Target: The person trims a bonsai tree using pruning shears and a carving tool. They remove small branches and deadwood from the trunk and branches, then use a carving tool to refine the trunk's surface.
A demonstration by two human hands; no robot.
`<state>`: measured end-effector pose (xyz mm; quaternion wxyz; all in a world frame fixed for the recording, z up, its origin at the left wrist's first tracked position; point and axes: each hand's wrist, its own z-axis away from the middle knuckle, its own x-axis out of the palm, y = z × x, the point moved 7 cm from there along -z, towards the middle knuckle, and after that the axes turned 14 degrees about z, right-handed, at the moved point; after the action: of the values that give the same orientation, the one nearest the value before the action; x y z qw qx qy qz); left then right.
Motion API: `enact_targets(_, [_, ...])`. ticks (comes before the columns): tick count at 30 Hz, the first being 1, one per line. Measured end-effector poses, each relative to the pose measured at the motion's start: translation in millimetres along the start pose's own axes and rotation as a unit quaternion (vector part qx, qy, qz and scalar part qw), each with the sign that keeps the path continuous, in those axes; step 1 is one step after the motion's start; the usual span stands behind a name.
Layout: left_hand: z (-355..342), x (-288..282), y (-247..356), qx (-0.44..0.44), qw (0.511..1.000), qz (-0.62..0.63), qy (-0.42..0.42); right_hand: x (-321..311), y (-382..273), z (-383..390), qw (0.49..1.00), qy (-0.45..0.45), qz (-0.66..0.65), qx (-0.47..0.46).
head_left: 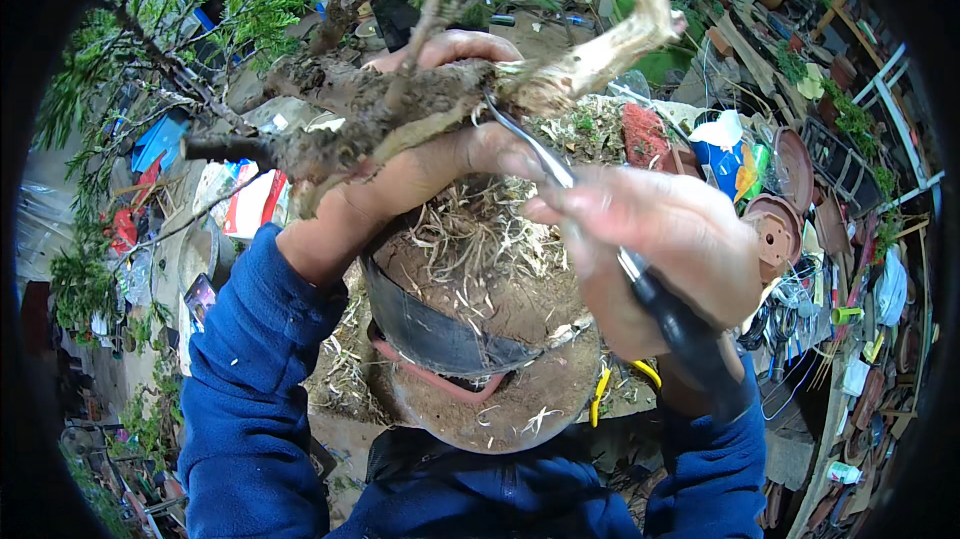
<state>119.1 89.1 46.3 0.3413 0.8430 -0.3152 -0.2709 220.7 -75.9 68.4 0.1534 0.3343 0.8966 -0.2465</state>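
A gnarled bonsai trunk [350, 134] with green needle foliage [265, 4] crosses the upper view. On its right, a pale, bark-stripped branch [610, 54] extends. My left hand [425, 169] is closed round the trunk from below, some fingers showing on its far side. In my right hand [680, 239] is a carving tool [530, 144], with a bright metal shaft and black handle. Its thin tip touches or nearly touches the trunk beside the pale wood; exact contact is hard to tell. Beneath stands a dark pot [430, 324] holding soil and tangled roots [485, 249].
Under the pot are a reddish frame [465, 391] and a round, dirt-covered stand [510, 424]. Yellow-handled pliers [600, 397] lie to its right. Wood shavings litter the bench. Brown pots [775, 229], cables [800, 304] and a blue bag [725, 159] crowd the right side.
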Motion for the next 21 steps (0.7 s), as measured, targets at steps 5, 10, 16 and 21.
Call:
enact_targets(5, [3.5, 2.1, -2.9, -0.035, 0.998, 0.057, 0.010, 0.3, -14.6, 19.5, 0.999, 0.038, 0.032, -0.004])
enact_targets(10, [5.9, 6.2, -9.6, -0.090, 0.983, 0.155, 0.026, -2.6, 21.2, 32.2, 0.948, 0.139, -0.242, 0.151])
enact_targets(16, [2.7, 2.5, 1.0, -0.042, 0.997, 0.051, 0.031, 5.2, 39.8, 37.0, 0.870, 0.141, -0.387, 0.271])
enact_targets(21, [0.2, 1.7, 6.4, -0.016, 0.998, -0.062, 0.013, 11.0, 52.6, 36.4, 0.845, 0.130, -0.442, 0.271])
